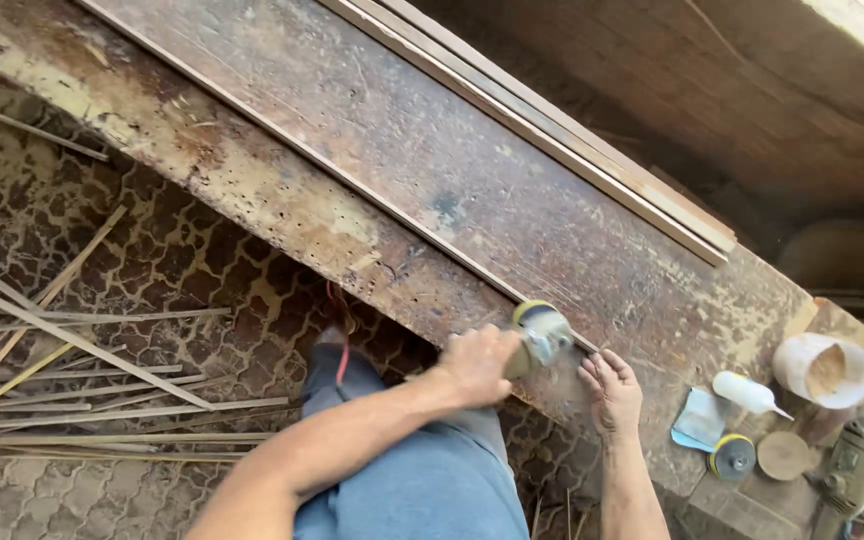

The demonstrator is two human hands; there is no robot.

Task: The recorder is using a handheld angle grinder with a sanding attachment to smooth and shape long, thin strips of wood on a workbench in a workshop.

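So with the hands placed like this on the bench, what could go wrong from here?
1. The right hand pins the thin wooden strip right beside the small power tool held by the left hand; a slip could bring the tool onto the fingers.
2. The long strip lies loose on the worn bench, so it may shift or snap.
3. Loose strips on the floor by the foot could cause a trip.

A thin strip lies along the workbench, glue bottle at its right end.

worn wooden workbench, honeycomb-patterned floor
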